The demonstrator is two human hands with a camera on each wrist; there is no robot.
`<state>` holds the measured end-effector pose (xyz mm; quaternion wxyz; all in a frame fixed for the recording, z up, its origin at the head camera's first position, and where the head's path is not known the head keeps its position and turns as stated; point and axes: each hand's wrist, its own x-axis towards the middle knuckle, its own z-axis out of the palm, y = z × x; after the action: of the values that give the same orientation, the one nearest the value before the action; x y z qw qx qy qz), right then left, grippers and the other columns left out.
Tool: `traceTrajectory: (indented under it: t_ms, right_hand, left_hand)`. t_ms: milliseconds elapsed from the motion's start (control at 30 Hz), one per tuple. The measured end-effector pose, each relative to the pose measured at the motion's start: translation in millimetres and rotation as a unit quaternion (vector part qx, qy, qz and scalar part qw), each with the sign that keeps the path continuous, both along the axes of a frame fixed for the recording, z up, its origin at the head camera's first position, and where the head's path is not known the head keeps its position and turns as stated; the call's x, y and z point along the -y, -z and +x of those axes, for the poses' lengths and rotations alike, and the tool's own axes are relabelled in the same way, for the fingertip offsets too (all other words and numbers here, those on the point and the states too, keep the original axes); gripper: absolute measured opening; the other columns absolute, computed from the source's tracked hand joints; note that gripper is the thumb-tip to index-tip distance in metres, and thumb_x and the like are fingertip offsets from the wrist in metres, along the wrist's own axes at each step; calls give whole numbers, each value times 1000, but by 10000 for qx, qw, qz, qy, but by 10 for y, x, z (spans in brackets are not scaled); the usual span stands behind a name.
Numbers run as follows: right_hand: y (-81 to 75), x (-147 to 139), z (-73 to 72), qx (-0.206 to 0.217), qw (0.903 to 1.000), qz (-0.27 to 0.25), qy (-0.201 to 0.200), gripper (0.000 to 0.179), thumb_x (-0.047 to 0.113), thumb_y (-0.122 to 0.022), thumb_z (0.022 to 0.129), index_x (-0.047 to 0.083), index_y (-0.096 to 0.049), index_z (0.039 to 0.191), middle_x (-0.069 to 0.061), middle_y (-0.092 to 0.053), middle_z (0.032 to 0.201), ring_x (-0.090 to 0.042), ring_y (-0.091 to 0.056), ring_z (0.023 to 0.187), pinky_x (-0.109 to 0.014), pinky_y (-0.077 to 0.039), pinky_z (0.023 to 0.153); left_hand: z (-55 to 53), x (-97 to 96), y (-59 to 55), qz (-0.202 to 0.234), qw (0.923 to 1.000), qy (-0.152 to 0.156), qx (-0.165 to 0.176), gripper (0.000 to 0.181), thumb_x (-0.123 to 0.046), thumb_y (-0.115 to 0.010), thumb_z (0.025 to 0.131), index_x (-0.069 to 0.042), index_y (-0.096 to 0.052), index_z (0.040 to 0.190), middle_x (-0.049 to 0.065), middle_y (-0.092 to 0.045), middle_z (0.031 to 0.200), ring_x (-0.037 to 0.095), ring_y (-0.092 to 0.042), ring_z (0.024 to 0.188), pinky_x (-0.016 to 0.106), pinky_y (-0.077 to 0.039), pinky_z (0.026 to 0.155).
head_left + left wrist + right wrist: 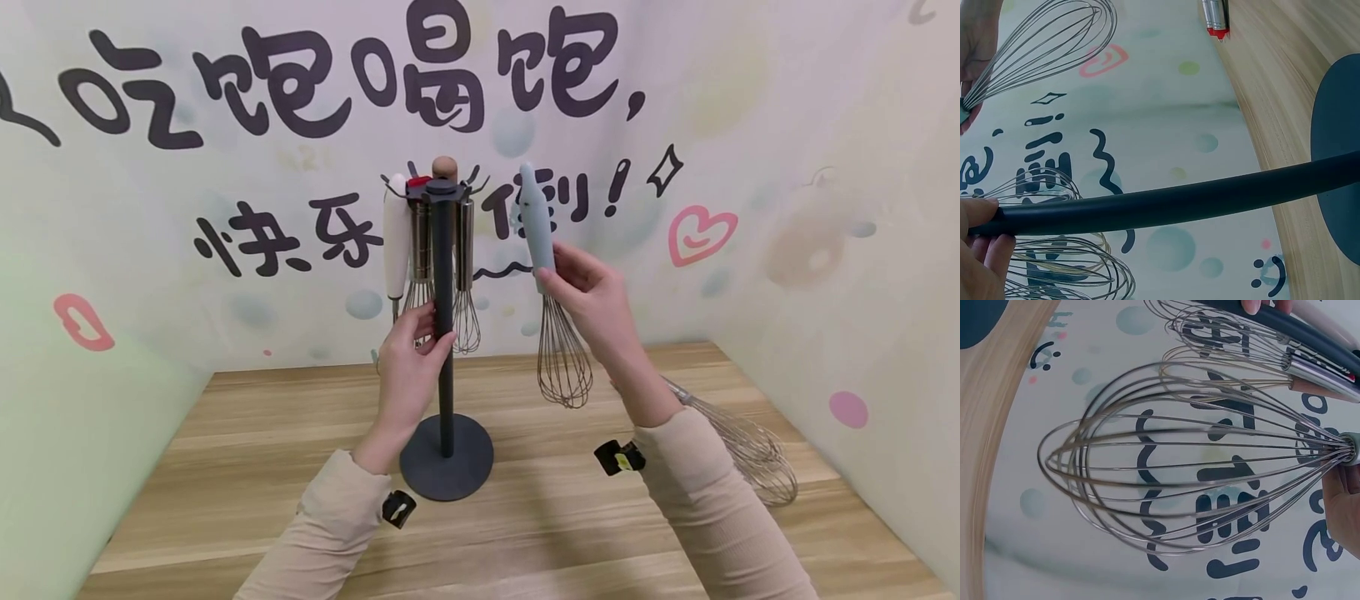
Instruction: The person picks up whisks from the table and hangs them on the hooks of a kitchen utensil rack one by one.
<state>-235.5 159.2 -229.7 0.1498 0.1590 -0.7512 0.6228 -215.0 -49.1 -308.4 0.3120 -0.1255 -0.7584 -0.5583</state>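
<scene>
In the head view my right hand grips the lower handle of a light blue whisk, held upright with its wires hanging down. My left hand holds the dark post of a utensil stand, thumb on one side and fingers round the other. Several whisks hang from the hooks at its top: a white-handled one, metal-handled ones such as a steel whisk, and one with a wooden handle end. The right wrist view shows the held whisk's wire loops close up, beside the hanging whisks.
The stand's round base rests on the wooden table. Under my right forearm lies a large whisk, partly hidden. Behind the table rises a printed wall with dark lettering, and side walls close in left and right.
</scene>
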Motion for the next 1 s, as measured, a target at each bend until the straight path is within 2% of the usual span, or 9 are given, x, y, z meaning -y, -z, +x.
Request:
traceTrajectory:
  t_ms: [333,833,1000]
  right_hand:
    - [-45,132,26,-142,9997,-108,-185,45,2,-62,90,-3,-52,133,-28,-59,125,-2,-62,97,-14,-54,85]
    - [-60,204,44,-108,9995,-29,-295,44,4,-62,90,0,-54,133,-21,-61,124,-6,-62,101,-14,-54,84]
    - [-60,218,47,-124,9994,-61,-322,44,3,-61,90,0,-54,133,-22,-61,123,-3,-62,99,-14,-54,84]
  left_hand:
    - [11,8,-7,-15,10000,-7,50,43,-2,-71,83,6,-56,122,21,-63,109,31,-67,97,38,-59,83]
    - [7,12,1,-27,9999,5,98,44,-1,-71,82,6,-56,122,22,-63,108,31,-67,96,38,-59,83]
    - [10,15,1,-54,9999,15,90,43,-2,-71,83,6,-56,123,21,-63,108,31,-67,97,38,-59,83]
